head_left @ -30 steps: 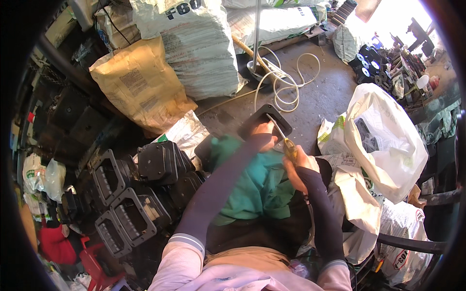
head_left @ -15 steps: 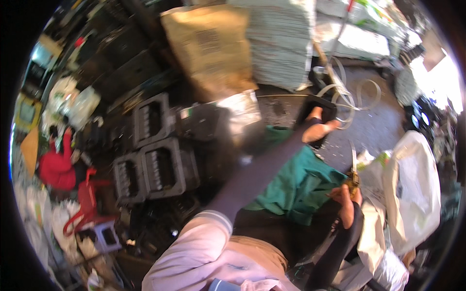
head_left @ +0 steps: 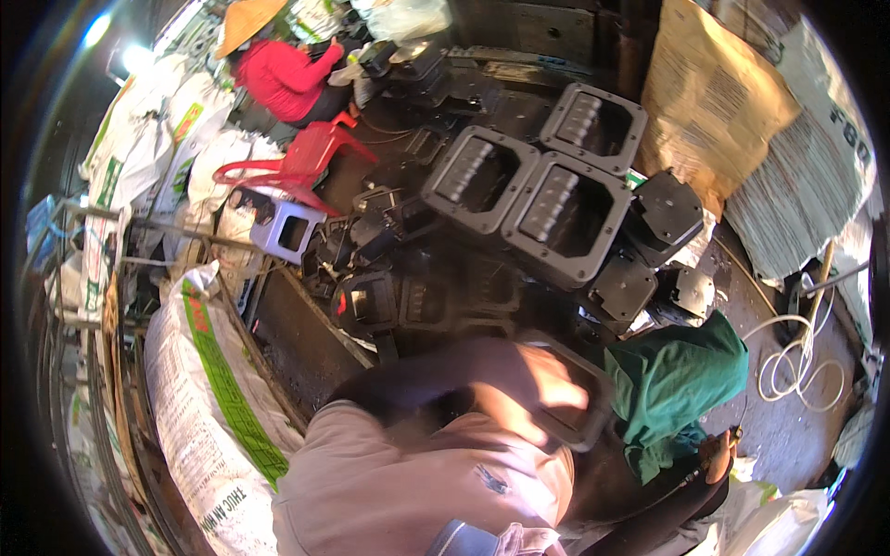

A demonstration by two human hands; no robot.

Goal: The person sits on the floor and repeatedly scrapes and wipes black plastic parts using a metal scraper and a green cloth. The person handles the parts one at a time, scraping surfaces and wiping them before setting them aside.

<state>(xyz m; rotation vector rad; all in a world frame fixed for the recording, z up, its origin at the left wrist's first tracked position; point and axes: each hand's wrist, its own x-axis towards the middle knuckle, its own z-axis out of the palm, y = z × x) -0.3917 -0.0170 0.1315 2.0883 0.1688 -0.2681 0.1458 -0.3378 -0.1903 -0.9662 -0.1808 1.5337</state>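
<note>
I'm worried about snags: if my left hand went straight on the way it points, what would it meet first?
Probably the black rectangular frame, which the blurred left hand already seems to touch; the green cloth lies just beyond. Depth is unclear.

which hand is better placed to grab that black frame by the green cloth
Left, probably: the left hand lies on the black frame, though blurred; the right hand sits lower, past the green cloth.

Our left arm point(head_left: 436, 389) sweeps across the lower middle, blurred, elbow bent, and our left hand point(head_left: 542, 394) spreads its fingers wide and loose. Our right hand point(head_left: 716, 456) sits low at the right, fingers curled, the dark-sleeved forearm running down to the lower edge.
</note>
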